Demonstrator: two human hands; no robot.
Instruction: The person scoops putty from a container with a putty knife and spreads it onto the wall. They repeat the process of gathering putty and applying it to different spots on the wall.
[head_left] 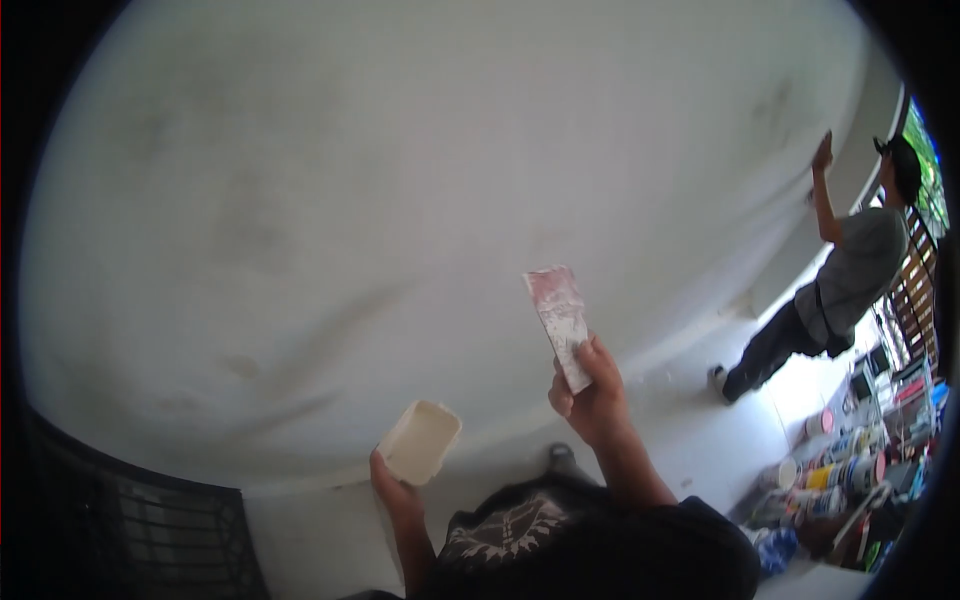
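Scraper [557, 310], clasped by its lower end in our right grip [595, 395], points its long axis up and slightly left before the wall [300, 200], while our left grip [398, 492], farther off, holds the tub [421, 443].

You are facing the wall [400, 180]. Before it, your left hand [398, 492] is holding a tub [422, 443]; farther right along it, your right hand [594, 402] is holding a scraper [556, 305]. At the wall's lower left, a grille [165, 530] is sitting. Toward its right end a co-worker [865, 265] is standing; out from it, rightward, containers [862, 472] are sitting clustered.
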